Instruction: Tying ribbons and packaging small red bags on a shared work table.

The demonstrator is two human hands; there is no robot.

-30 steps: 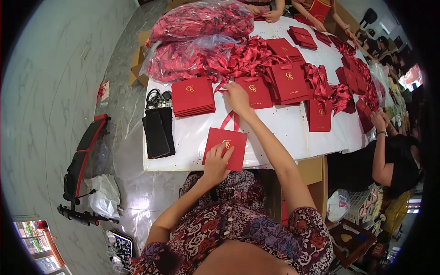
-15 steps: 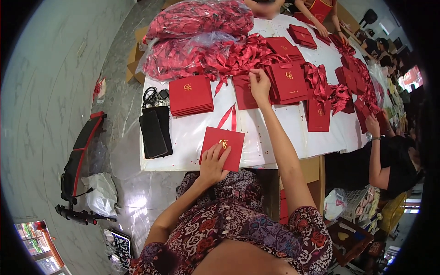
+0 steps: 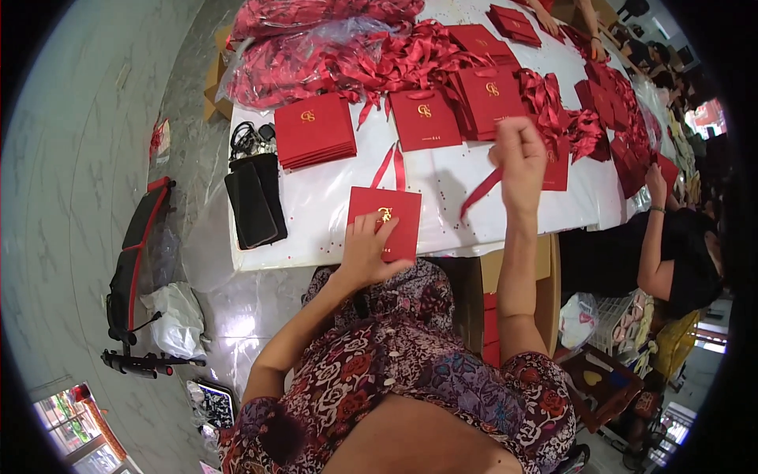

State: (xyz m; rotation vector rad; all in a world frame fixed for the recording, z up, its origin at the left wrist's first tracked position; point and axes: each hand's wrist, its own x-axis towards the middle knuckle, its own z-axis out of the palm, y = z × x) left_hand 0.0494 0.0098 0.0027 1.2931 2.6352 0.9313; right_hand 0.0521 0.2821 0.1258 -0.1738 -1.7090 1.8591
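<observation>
My left hand [image 3: 369, 249] lies on a flat, square red packet [image 3: 407, 207] with a gold emblem, at the near table edge. Its fingers are spread over the packet's face, with the thumb by the lower edge. From the packet's top two ends of red ribbon [image 3: 399, 168] stick out onto the white table. My right hand [image 3: 523, 158] is raised above the table to the right, its fingers closed on a loose red ribbon [image 3: 481, 194] that dangles to the left. Behind it stand a red packet [image 3: 427, 126] and a fanned stack of packets [image 3: 491, 99].
Another stack of packets [image 3: 314, 133] lies at the left, beside a black phone [image 3: 251, 205] and a cable [image 3: 246, 142]. Clear plastic bags of red ribbon [image 3: 300, 67] fill the back. Co-workers' hands [image 3: 656, 186] handle packets at the right. A cardboard box [image 3: 493, 272] stands below the table edge.
My right hand has come back from the packets toward me and to the right, now with a ribbon in its fingers. My left hand stays on its packet. The view has shifted slightly.
</observation>
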